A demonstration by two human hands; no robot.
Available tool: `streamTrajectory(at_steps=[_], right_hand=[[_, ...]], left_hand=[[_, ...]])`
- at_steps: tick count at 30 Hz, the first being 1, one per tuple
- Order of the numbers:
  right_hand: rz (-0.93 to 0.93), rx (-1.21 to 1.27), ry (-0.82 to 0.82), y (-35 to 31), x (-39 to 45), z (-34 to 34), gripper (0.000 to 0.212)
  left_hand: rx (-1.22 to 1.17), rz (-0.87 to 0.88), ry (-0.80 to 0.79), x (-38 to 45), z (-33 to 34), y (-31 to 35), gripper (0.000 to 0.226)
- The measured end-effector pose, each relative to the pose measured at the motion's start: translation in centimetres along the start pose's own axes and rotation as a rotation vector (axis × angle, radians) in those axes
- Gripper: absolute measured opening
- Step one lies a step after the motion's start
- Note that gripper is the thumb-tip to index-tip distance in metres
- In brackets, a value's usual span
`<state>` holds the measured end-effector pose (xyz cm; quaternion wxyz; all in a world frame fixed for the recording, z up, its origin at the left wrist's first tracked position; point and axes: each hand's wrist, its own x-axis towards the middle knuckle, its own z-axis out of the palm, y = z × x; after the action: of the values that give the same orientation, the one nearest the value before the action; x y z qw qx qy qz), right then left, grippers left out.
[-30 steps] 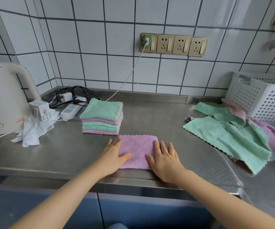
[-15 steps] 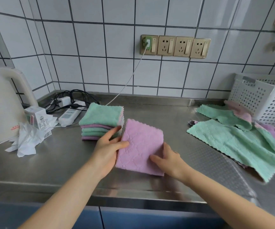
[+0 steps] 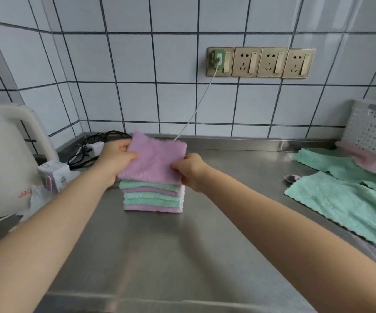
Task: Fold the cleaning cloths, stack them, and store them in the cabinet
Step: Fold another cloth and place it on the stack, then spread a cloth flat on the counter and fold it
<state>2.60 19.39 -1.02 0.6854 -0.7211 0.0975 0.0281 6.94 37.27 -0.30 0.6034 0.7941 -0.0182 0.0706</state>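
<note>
White tiles with dark grout run along the back wall, and your steel worktop sits right under them, pretty shiny. You've got a folded purple cloth held up just over the stack of folded cloths, near edge about touching the top green one, far edge tilted up toward the wall. Your left hand has a grip on the cloth's left edge, thumb on top and fingers curled underneath. Your right hand pinches the right edge near the front corner, fingers curled tight round it. The stack itself sits in the middle of the worktop, green and purple layers alternating, edges fairly square. Off to your right there's a pile of unfolded cloths, mostly green with a pink one poking out near the back, spread flat and overlapping. A white basket with holes stands behind that pile against the wall. On your left is a white kettle, a small carton beside it, and a tangle of black cables in the corner. Up on the wall, a row of sockets, with a green plug in the leftmost one and a white cord dropping down behind the purple cloth.
</note>
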Motion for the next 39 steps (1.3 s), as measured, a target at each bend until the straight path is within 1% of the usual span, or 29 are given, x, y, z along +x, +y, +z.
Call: streamTrajectory(at_steps=[2, 6, 7, 10, 13, 16, 18, 19, 20, 21, 22, 23, 24, 26, 28, 29, 30, 31, 32, 33, 36, 39], right_hand=[[0.063, -0.124, -0.004, 1.6, 1.0, 0.7, 0.033], [0.046, -0.118, 0.008, 2.4, 2.0, 0.7, 0.022], [0.037, -0.12, 0.013, 2.5, 2.1, 0.6, 0.025], [0.01, -0.18, 0.058, 2.9, 2.4, 0.7, 0.043], [-0.014, -0.196, 0.081, 3.1, 2.2, 0.6, 0.048], [-0.062, -0.232, 0.084, 3.2, 2.2, 0.5, 0.054], [-0.176, -0.363, 0.114, 3.4, 2.0, 0.7, 0.06], [-0.258, -0.456, 0.131, 3.5, 1.8, 0.8, 0.061], [-0.339, -0.55, 0.141, 3.7, 1.7, 0.9, 0.058], [-0.393, -0.645, 0.139, 3.9, 1.6, 0.9, 0.052], [-0.406, -0.727, 0.129, 4.1, 1.6, 0.8, 0.044], [-0.385, -0.788, 0.118, 4.3, 1.5, 0.6, 0.039], [-0.351, -0.826, 0.107, 4.4, 1.5, 0.3, 0.038], [-0.298, -0.862, 0.088, 4.4, 1.2, -0.5, 0.043], [-0.275, -0.884, 0.072, 4.2, 0.7, -1.4, 0.047], [-0.27, -0.896, 0.061, 4.1, 0.5, -1.9, 0.046], [-0.271, -0.912, 0.05, 4.1, 0.1, -2.6, 0.046], [-0.275, -0.926, 0.038, 4.1, -0.2, -3.1, 0.045], [-0.29, -0.939, 0.034, 4.1, -0.6, -3.9, 0.046], [-0.303, -0.951, 0.029, 4.1, -1.2, -4.6, 0.048], [-0.346, -0.973, 0.034, 4.3, -3.4, -7.3, 0.048], [-0.371, -0.969, 0.05, 5.0, -5.9, -10.9, 0.044]], left_hand=[[0.106, -0.044, -0.025, -0.1, 0.3, -2.5, 0.051], [0.082, 0.032, 0.005, 0.2, 0.5, -4.6, 0.054], [0.076, 0.05, 0.004, 0.4, 0.5, -4.7, 0.055], [0.095, 0.11, 0.019, 0.9, 0.7, -4.5, 0.056], [0.115, 0.132, 0.034, 1.1, 0.9, -4.8, 0.058], [0.176, 0.162, 0.053, 0.9, 0.9, -5.4, 0.072], [0.226, 0.221, 0.06, 0.8, 0.9, -5.3, 0.082], [0.271, 0.262, 0.061, 0.8, 1.0, -5.3, 0.081], [0.336, 0.313, 0.058, 0.8, 1.1, -5.3, 0.074], [0.418, 0.366, 0.058, 0.9, 1.2, -5.2, 0.063], [0.499, 0.412, 0.063, 1.0, 1.2, -5.3, 0.051], [0.561, 0.419, 0.059, 1.0, 1.2, -5.2, 0.041], [0.59, 0.393, 0.046, 1.2, 1.2, -5.4, 0.035], [0.597, 0.282, -0.012, 1.3, 0.6, -5.3, 0.023], [0.648, 0.208, -0.036, 1.2, -0.3, -5.1, 0.024], [0.711, 0.214, -0.016, 0.9, -0.8, -4.9, 0.022], [0.772, 0.263, 0.023, 0.4, -1.0, -4.7, 0.03], [0.817, 0.328, 0.05, -0.1, -1.1, -4.4, 0.042], [0.818, 0.405, 0.063, -0.7, -0.8, -3.8, 0.05], [0.807, 0.471, 0.063, -1.3, -0.4, -3.2, 0.052], [0.787, 0.589, 0.057, -3.8, 1.9, -1.2, 0.048], [0.732, 0.64, 0.029, -6.5, 5.4, 0.2, 0.041]])
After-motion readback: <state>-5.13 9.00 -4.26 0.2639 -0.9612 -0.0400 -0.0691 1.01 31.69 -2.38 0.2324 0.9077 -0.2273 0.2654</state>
